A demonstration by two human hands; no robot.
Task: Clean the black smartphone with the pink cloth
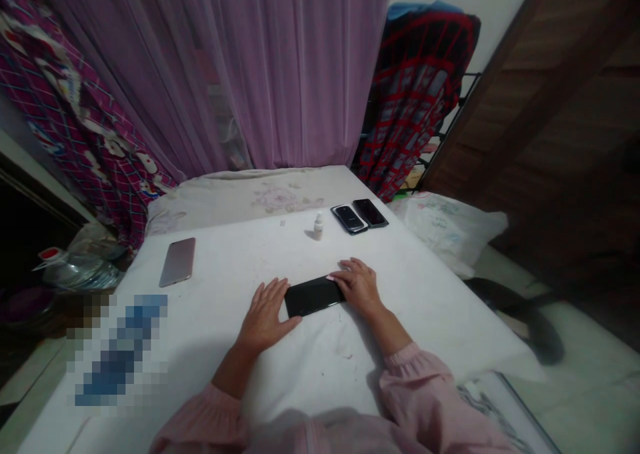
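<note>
On the white-covered table [220, 334], both forearms reach forward and angle inward, pink sleeve cuffs [407, 355] ending above the wrists. Left hand [265, 311] palm down, back of hand up; right hand [357, 289] comes in from the other side, wrist low over the cloth.

Left hand: open, fingers extended and close together, thumb spread away. Fingertips at the far left corner of the black smartphone [314, 297], thumb at its near left corner. Right hand: partly open, fingers bent, fingertips at the phone's far edge near the right end; small pale spot at the tips, too small to identify. Can't tell if the right hand pinches anything.

Phone lies flat between the hands, dark glossy face up, slightly slanted.

Beyond the right hand: two dark phones side by side, one with rounded ends [350, 219], one squarer [371, 213]. Beyond the gap between the hands, small white bottle [319, 227], upright. Left of and beyond the left hand, pinkish smartphone [178, 262], flat. Nearer, left of the left hand, pixelated blue item [123, 351], can't identify. Well right of the right hand, white plastic bag [450, 231].
</note>
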